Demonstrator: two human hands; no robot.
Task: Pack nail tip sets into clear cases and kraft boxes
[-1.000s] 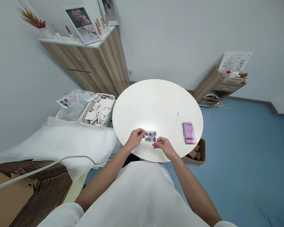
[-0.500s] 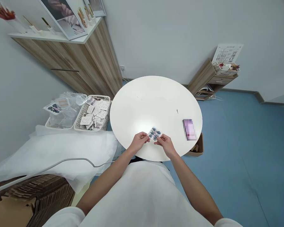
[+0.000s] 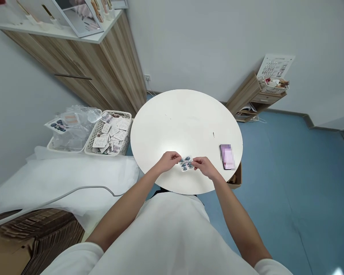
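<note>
pinching opposite edges, left hand point(image 3: 167, 161) and right hand point(image 3: 204, 166) hold a press-on nail card point(image 3: 186, 164) over the round table point(image 3: 186, 118).

You have the round table point(image 3: 186, 122) in front of you, with the card point(image 3: 186, 164) between your left hand point(image 3: 168, 161) and right hand point(image 3: 204, 167) over its near part. A phone-like item point(image 3: 227, 157) lies on it, right of your right hand. Left of the table, two baskets point(image 3: 127, 142) sit side by side, a cabinet point(image 3: 117, 61) behind them. A shelf unit point(image 3: 242, 91) stands behind the table, rightward.
</note>
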